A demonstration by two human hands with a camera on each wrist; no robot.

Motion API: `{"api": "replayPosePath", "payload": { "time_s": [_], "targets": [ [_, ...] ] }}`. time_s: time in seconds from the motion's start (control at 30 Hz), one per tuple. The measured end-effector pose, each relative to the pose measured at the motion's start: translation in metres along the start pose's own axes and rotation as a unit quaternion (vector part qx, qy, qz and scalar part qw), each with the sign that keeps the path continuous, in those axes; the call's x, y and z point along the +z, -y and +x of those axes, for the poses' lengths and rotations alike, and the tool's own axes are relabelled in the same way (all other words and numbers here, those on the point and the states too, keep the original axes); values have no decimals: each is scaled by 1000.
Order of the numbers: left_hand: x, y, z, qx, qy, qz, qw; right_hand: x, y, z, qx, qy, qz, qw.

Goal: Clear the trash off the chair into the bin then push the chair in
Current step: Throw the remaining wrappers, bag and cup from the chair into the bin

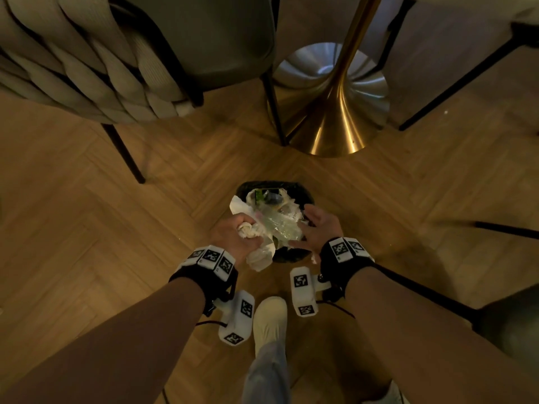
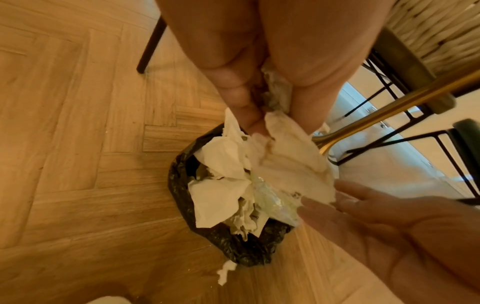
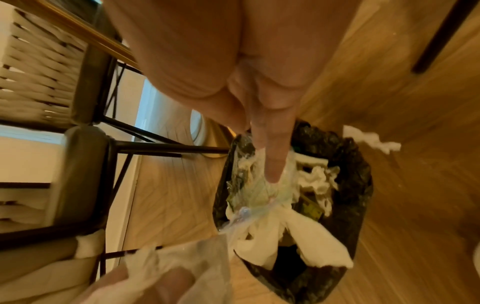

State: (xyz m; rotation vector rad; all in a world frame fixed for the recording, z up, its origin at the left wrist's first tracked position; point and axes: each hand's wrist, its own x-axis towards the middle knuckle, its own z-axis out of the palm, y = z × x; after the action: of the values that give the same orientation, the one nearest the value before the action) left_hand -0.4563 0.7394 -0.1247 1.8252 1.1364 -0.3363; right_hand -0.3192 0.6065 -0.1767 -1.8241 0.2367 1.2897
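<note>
Right now the left hand [image 1: 236, 231] squeezes a bunch of crumpled white tissue [image 1: 256, 243], with the fingers curled tight around it. Part of the tissue hangs down below the fist, at the near edge of the bin [image 1: 291, 255]. The right hand [image 1: 318, 225] is flat and holds nothing. Its straight fingers [image 3: 272, 164] reach over the clear plastic wrap [image 1: 280, 228] on top of the pile. I cannot tell if they press on it.

The bin, with its black bag, sits right under both hands and looks very full. Paper already sticks up past the rim on the side away from the fist.

What could go wrong? I think the tissue could miss or slide off the heap when the fist lets go, because there is little room left. One scrap of tissue [image 2: 226, 271] already lies on the floor just beside the bin. Pushing down too hard could tip the bin or spill more paper.

Counting: one bin, two hands, one bunch of tissue in the grip, one scrap on the floor. One woven chair [image 1: 87, 68] stands well beyond the hands, next to one gold table leg [image 1: 335, 112]. I think it is not pushed in yet.
</note>
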Motion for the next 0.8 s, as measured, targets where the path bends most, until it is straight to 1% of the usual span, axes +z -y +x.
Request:
{"api": "replayPosePath", "payload": {
  "time_s": [0.07,0.13,0.17,0.23,0.3,0.37,0.43,0.47,0.53,0.63,0.73,0.8],
  "targets": [
    [5,-10,4,23,10,19,999,-14,7,-15,-14,-40,54,998],
    [13,-22,17,68,14,51,996,-32,7,-31,-12,-85,88,992],
    [18,-28,26,86,17,75,993,-42,3,-39,1,-103,101,990],
    [27,-39,45,99,30,140,985,-56,-8,-56,39,-125,87,988],
    [38,-47,61,99,63,221,968,-70,-26,-69,62,-132,55,988],
    [46,-46,71,90,122,298,942,-79,-43,-79,72,-133,35,988],
    [51,-43,74,85,167,339,922,-85,-58,-83,74,-134,33,988],
    [52,-41,74,87,169,348,918,-88,-63,-84,77,-135,34,987],
    [50,-41,73,93,147,343,923,-91,-72,-85,80,-135,33,987],
    [40,-42,64,97,89,309,942,-95,-81,-86,62,-134,9,989],
    [30,-40,33,112,47,193,974,-99,-88,-90,51,-136,-46,988],
    [25,-31,2,118,31,118,986,-104,-95,-87,56,-124,-96,986]
  ]
}}
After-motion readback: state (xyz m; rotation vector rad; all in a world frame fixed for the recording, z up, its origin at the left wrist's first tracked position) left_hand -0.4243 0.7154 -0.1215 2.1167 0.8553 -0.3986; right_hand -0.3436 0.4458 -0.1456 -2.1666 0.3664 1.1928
